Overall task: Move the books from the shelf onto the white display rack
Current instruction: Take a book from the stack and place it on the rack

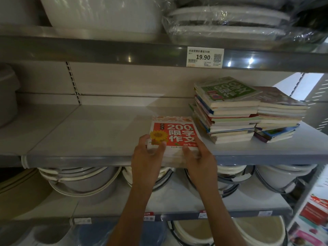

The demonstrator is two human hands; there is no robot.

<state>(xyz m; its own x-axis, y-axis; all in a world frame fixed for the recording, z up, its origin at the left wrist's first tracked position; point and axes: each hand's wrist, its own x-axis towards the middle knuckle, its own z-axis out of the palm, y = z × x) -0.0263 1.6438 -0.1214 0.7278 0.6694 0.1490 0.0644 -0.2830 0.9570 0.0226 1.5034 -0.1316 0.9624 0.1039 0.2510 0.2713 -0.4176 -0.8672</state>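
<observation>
Two hands, left hand (147, 157) and right hand (198, 157), fingers grasping glossy red rectangular book (174, 132), smooth grey metal shelf (88, 132)

— Where are your books sitting?
— A small pile of books (174, 137) lies at the shelf's (92, 132) front edge, between your two hands. Two taller stacks (248, 112) stand side by side to its right, further back.
— And below?
— Basins (79, 180) fill the lower shelf.

I see the grey shelf (99, 132) in front of me. A red book (174, 132) lies flat near its front edge. Two stacks of books (229, 119) sit side by side, right of it.
</observation>
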